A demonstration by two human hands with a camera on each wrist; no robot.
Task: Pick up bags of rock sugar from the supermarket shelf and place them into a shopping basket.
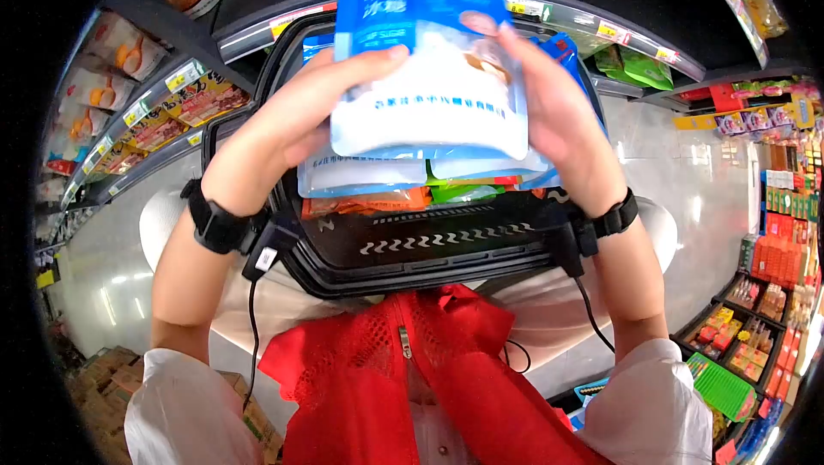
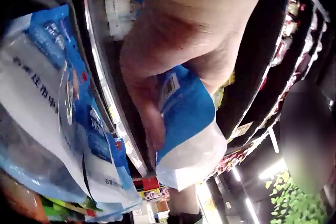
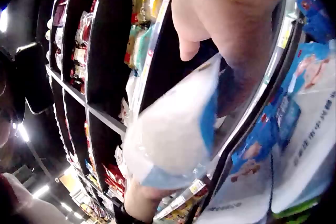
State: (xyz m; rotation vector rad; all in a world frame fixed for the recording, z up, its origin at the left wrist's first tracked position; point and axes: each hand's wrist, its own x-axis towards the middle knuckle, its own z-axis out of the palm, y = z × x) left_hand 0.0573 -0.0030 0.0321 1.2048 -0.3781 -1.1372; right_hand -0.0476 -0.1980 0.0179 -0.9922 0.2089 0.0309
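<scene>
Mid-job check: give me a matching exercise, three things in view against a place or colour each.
Things:
1 blue-and-white bag
2 orange packet
3 basket

Place or colour:
A black
B lying in the basket, partly covered
C held up by the left hand and the right hand

Pairs: 1-C, 2-B, 3-A.

Blue-and-white bag (image 1: pixel 425 62) up front: big white Chinese characters on its blue top, and the lower pair seems to read 冰糖. Small blue characters cross its white middle, too blurred to read. Yellow price tags (image 1: pixel 614 33) right of the bag are illegible.
</scene>
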